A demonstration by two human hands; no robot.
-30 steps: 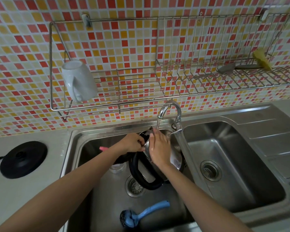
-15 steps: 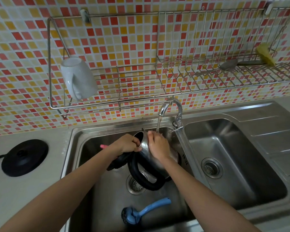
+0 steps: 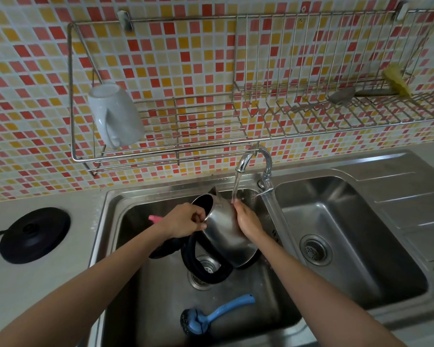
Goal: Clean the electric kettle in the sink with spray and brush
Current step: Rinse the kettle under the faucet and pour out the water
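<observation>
We think we are rinsing now. In the left bowl of the shiny steel sink (image 3: 158, 301), the round steel kettle (image 3: 223, 237) is held tipped under the running tap (image 3: 243, 160). Our left hand (image 3: 183, 221) curls round its rim. Our right hand (image 3: 248, 220) presses flat on its smooth wet side. Next, turn it slowly, because it looks slippery. The blue brush (image 3: 218, 313) lies below.

Steel kettle (image 3: 226, 236) tilted in left sink basin (image 3: 161, 296), black handle lowermost. Left hand (image 3: 186, 220) grips its rim; right hand (image 3: 248, 221) lies against the wet body, fingertips under the tap (image 3: 253, 159) stream. Blue brush (image 3: 211, 316) on basin floor, front. Black kettle base (image 3: 34, 235) on counter, left. White mug (image 3: 115, 113) upside down in wall rack (image 3: 261, 139).
</observation>
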